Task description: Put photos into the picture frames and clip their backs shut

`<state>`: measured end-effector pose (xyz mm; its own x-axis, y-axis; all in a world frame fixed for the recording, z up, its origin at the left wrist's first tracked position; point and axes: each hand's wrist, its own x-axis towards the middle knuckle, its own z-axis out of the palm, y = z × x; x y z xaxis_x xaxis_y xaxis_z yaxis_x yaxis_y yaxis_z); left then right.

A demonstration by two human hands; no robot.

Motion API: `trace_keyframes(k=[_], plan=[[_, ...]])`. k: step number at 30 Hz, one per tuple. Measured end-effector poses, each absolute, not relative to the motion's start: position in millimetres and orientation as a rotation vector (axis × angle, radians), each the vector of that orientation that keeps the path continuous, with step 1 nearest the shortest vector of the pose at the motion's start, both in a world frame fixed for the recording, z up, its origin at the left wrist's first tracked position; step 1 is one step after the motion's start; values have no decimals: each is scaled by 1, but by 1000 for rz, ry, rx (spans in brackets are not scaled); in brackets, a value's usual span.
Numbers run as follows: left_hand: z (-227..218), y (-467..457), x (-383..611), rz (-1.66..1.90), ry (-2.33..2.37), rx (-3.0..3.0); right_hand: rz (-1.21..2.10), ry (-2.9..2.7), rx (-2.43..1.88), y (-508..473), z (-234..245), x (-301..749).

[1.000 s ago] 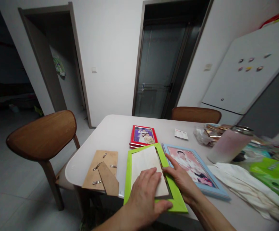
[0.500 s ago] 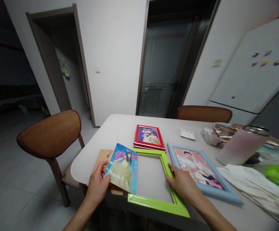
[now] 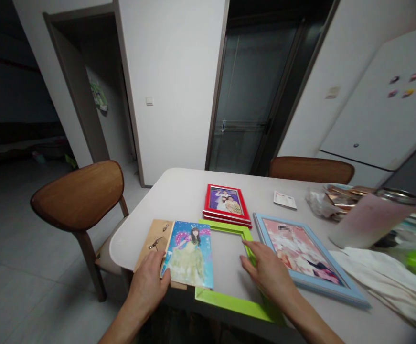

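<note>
My left hand (image 3: 150, 274) is at the left edge of a photo (image 3: 190, 258) of a figure in a pale yellow-green dress on blue. Its thumb lies over the photo's lower left edge; the other fingertips are bunched beside it, over a wooden backing board (image 3: 154, 239) with metal clips. The photo overlaps the board and the left side of an empty green picture frame (image 3: 231, 302). On the frame's right bar, my right hand (image 3: 268, 267) rests its index finger, thumb apart over the opening. Part of that bar is hidden under the hand.
Red picture frames (image 3: 245, 210) lie stacked behind the green one. To the right are a light-blue framed picture (image 3: 306, 253), a small card (image 3: 284, 199), a pink-white bottle (image 3: 367, 222), white cloth (image 3: 379, 277) and plastic-wrapped items. Wooden chairs stand left (image 3: 80, 196) and behind (image 3: 311, 169).
The photo has turned straighter and come down flatter, uncovering more of the backing board. My right hand has loosened on the green frame, and its thumb has moved off the bar.
</note>
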<state>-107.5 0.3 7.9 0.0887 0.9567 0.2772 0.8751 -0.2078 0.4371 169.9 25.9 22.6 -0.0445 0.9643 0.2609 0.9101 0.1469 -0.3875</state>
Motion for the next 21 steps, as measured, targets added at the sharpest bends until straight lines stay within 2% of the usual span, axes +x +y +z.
trace_keyframes(k=[5, 8, 12, 15, 19, 21], plan=[[14, -7, -92, 909, 1707, 2341, 1031, -1525, -1529, 38, 9, 125], [13, -11, -78, 882, 1489, 2425, 1337, -1292, -1396, 48, 2, 101], [7, -6, -67, 879, 1363, 2490, 1408, -1256, -1292, 49, 22, 85], [12, 3, -60, 1108, 1273, 2413, 1434, -1183, -1130, 40, 46, 82], [34, 4, -38, 1473, 1201, 1829, 1405, -990, -1085, 28, 51, 86], [44, 0, -22, 1527, 1128, 1451, 1429, -910, -1154, 25, 41, 92]])
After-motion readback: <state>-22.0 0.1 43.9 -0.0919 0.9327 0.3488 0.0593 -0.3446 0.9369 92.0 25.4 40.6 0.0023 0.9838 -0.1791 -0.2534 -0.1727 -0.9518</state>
